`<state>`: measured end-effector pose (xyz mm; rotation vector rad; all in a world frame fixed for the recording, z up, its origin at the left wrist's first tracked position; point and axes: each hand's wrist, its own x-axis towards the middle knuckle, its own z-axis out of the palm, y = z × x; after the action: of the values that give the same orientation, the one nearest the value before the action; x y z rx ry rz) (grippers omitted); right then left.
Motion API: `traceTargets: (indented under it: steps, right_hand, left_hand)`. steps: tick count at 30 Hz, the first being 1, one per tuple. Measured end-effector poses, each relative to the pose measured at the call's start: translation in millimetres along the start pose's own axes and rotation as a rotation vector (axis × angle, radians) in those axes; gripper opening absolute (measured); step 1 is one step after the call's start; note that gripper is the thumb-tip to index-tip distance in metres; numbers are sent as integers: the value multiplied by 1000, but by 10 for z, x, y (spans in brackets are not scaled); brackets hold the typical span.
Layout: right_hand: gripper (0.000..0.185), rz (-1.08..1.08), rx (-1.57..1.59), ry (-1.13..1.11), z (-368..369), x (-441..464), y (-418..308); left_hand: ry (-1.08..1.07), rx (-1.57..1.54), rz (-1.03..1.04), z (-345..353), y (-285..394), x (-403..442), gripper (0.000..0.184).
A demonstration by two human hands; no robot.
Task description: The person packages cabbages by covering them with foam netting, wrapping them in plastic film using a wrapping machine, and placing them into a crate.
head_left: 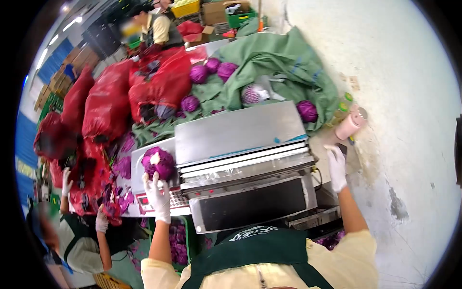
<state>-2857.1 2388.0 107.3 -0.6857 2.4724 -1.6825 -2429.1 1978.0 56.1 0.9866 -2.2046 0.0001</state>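
Note:
My left hand [158,198], in a white glove, is at the near side of a purple cabbage [159,163] with a pale cut base. Its fingers are spread and reach the cabbage's lower edge; no grip around it shows. The cabbage rests on a scale [138,166] with a keypad. To the scale's right stands a metal film-wrapping machine [236,130] with a black plate [252,204]. My right hand [336,168], also gloved, is beyond the machine's right side with fingers extended, beside a small dark object [342,149]. Whether it touches that object is unclear.
Red mesh sacks [108,106] fill the left. Several cabbages [198,74] and a net-wrapped one [252,94] lie on green cloth [284,62]. A pink bottle [351,123] stands at right. A co-worker [79,236] handles leaves at left; another person [156,26] is behind.

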Motion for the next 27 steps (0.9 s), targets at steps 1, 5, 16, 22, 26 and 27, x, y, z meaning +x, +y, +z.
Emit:
traceTargets:
  steps: [1, 5, 16, 22, 26, 27]
  right_hand:
    - [20, -75, -18, -24, 31, 258, 0]
    - [17, -192, -35, -164, 320, 1271, 137]
    - [17, -217, 207, -565, 997, 899, -1367]
    - [15, -206, 158, -1437, 1558, -451, -1842]
    - [15, -280, 40, -1853, 2136, -1353, -1717]
    - [15, -336, -6, -1925, 2237, -1561, -1686]
  left_hand:
    - [-44, -20, -12, -40, 73, 9, 48]
    - [-120, -47, -57, -145, 253, 92, 48]
    - [-377, -410, -997, -1306, 910, -1397, 15]
    - [-657, -468, -1295, -1896, 1526, -2265, 16]
    - [-653, -488, -1278, -2092, 1552, -2399, 18]
    - [-674, -472, -1326, -2111, 1522, -2503, 18]
